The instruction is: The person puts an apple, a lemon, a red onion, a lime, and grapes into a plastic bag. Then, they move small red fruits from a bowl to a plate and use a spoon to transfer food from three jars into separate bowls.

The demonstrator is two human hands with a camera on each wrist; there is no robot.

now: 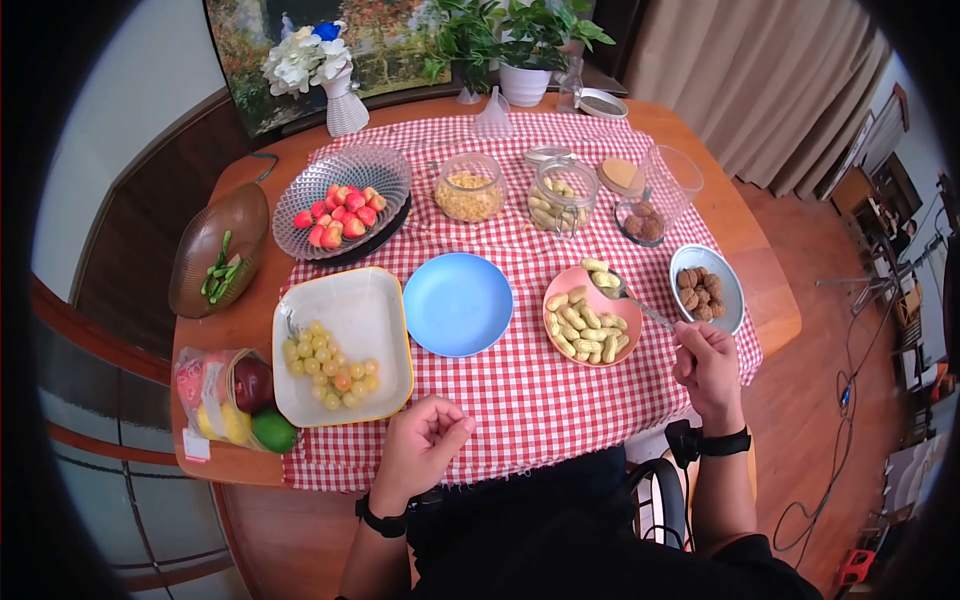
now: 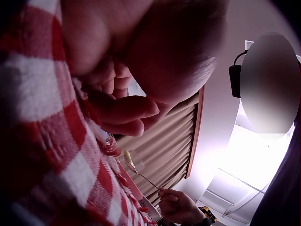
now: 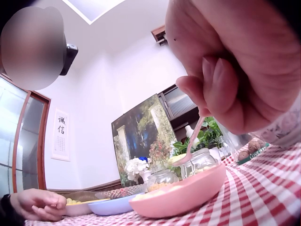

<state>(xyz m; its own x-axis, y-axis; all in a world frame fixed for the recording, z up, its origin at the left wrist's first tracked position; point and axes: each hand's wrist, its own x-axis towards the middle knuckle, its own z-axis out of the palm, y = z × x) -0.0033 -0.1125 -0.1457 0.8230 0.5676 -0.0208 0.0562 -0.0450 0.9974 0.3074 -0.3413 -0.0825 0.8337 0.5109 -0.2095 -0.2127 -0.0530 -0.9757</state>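
Note:
My right hand pinches the handle of a metal spoon at the right side of the table. Unshelled peanuts lie in the spoon's bowl, which is raised over the far right rim of a pink plate. More peanuts cover that plate. In the right wrist view the spoon slants down from the fingers above the plate. My left hand rests at the front edge of the checked cloth, fingers loosely curled and holding nothing, near a white square dish of grapes.
A blue plate lies between the square dish and the pink plate. Walnuts fill a bowl at right. Behind stand a glass jar of peanuts, a jar of yellow flakes, a tilted clear container and a glass bowl of red fruit.

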